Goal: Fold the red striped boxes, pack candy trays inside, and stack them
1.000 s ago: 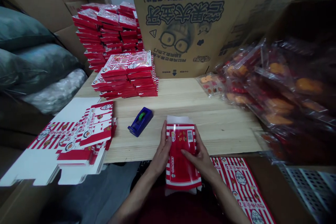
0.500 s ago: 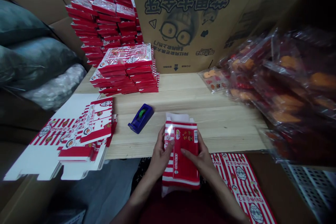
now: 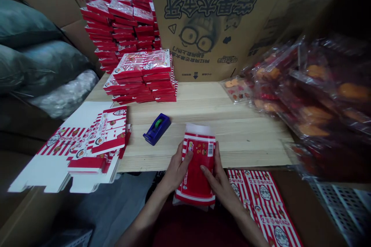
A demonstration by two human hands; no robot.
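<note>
Both my hands hold a red-and-white striped carton [image 3: 197, 166] over the near edge of the wooden table [image 3: 232, 123]. My left hand [image 3: 176, 168] grips its left side, thumb on the printed face. My right hand [image 3: 218, 177] grips its right side, thumb across the front. The carton is bowed, its white flap pointing away from me. A blue tape dispenser [image 3: 157, 129] lies on the table just left of the carton.
Flat unfolded cartons [image 3: 87, 146] are piled at the left, more [image 3: 261, 200] at the lower right. Stacks of finished red boxes [image 3: 143, 75] stand at the back left before a big cardboard box [image 3: 214, 19]. Clear snack packets [image 3: 307, 100] are heaped on the right.
The carton has been squeezed from flat into a bowed, narrower shape between my hands. The view shifted slightly.
</note>
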